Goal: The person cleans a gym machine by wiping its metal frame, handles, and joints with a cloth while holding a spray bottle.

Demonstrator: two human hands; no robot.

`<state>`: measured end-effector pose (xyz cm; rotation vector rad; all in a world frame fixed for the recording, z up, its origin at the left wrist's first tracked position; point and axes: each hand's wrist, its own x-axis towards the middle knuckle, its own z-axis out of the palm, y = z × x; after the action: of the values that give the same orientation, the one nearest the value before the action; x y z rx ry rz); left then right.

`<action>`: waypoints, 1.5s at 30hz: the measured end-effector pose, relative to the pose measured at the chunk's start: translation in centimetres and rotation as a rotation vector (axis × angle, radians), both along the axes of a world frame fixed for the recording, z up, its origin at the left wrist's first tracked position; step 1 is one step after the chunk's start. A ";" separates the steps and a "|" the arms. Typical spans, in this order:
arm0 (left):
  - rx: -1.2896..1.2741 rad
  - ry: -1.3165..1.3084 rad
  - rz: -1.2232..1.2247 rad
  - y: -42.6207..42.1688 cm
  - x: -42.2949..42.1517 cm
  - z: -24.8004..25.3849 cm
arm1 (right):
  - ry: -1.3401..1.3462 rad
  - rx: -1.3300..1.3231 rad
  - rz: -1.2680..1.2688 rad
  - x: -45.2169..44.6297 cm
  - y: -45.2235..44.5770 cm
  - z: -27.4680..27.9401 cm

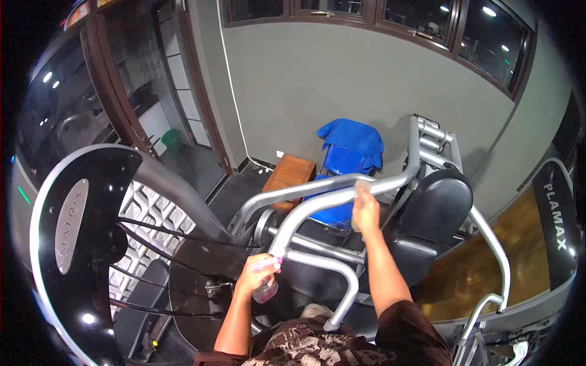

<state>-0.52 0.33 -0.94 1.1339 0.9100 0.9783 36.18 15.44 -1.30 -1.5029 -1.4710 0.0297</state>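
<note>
My left hand (253, 277) is closed around a small spray bottle (266, 293) with a clear body and a pink and white top. It is close to the bend of a thick silver bar (317, 204) on an exercise machine. Further along that bar, my right hand (366, 210) presses on the tube with curled fingers. A greyish cloth (356, 221) seems to show at its edge, mostly hidden by the hand. Below the bar, a curved silver handle (332, 265) reaches back toward my body.
Black padded seat back (439, 204) stands at right. Behind the bars are a wooden box (288, 177) and a chair draped with a blue towel (354, 140). A MATRIX machine panel (73, 226) rises at left, a PLAMAX panel (554, 213) at right. Cables (177, 235) run at left.
</note>
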 end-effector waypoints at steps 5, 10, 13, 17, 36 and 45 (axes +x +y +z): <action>-0.010 0.006 0.035 -0.2 0.3 -0.1 | -0.086 -0.119 0.311 -5.4 -2.5 0.6; 0.033 0.036 0.075 -0.7 0.7 0.6 | -0.170 -0.051 0.402 -5.5 -4.0 -0.4; 0.096 0.026 0.124 -1.5 0.6 0.2 | -0.016 0.220 0.187 -0.8 -2.4 1.2; 0.203 -0.052 0.205 -3.4 0.7 2.3 | 0.191 0.134 -0.094 4.4 -0.4 2.5; 0.749 -0.299 0.747 -8.2 6.3 13.7 | 0.130 0.278 0.091 4.5 -1.0 -0.8; 0.762 -0.283 0.732 -5.5 9.8 13.9 | 0.240 0.263 0.045 1.4 0.2 -4.3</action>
<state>9.31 -5.16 12.96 1.2383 0.7332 2.1567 37.62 15.68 -5.65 -1.2099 -1.2620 0.0407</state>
